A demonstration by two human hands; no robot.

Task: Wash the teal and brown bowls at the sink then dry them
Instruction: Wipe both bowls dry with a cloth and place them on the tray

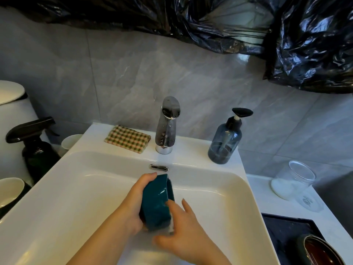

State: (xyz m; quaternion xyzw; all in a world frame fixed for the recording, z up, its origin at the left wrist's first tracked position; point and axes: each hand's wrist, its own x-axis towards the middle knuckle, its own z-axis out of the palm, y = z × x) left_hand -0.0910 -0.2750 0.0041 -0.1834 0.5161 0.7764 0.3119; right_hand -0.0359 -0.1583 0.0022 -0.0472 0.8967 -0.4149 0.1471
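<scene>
Teal bowl (155, 204) in left hand (133, 205), right hand (181, 232) against it

Glossy teal bowl (155, 203), polished chrome tap (167, 125), glossy white sink (80, 180), woven checked cloth (127, 139).

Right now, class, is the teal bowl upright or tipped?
Tipped. The left hand holds the teal bowl on its side over the sink, outer wall facing up, rim turned toward the right hand.

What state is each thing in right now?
teal bowl: tipped sideways, left hand grips it
right hand: fingers straight, touching teal bowl
brown bowl: upright, on dark tray
checked cloth: folded on sink ledge
soap bottle: upright, low
jar: open, lid beside it
</scene>
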